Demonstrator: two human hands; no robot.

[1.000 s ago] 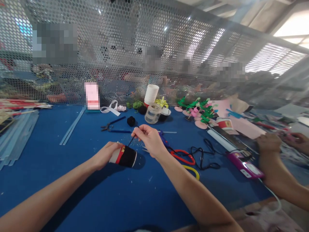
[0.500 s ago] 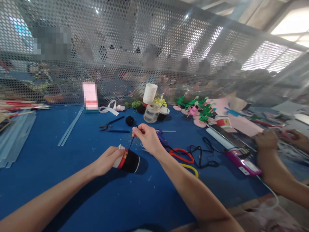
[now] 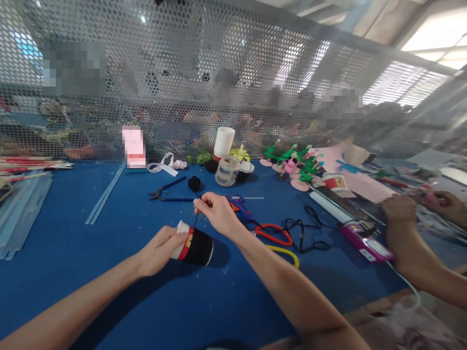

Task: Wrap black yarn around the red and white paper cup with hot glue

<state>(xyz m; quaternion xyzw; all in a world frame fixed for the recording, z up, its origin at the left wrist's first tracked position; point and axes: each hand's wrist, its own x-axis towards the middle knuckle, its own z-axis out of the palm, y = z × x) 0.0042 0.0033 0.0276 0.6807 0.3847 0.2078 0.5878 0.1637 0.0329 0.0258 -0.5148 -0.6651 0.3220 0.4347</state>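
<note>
2 hands [image 3: 160, 250] [image 3: 217, 214] grip cup [image 3: 195, 245] and strand [image 3: 196, 218] (pliers [image 3: 166, 192], glue gun [image 3: 239, 206] near).

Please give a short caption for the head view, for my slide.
Left hand holds a yarn-wrapped paper cup; right hand pinches black yarn.

We count two paper cups [image 3: 193, 245] [image 3: 334, 182], one white cup stack [image 3: 224, 142], one clear jar [image 3: 226, 171], one pair of pliers [image 3: 166, 191], one blue glue gun [image 3: 239, 206], two black yarn balls [image 3: 194, 183] [image 3: 211, 166].
</note>
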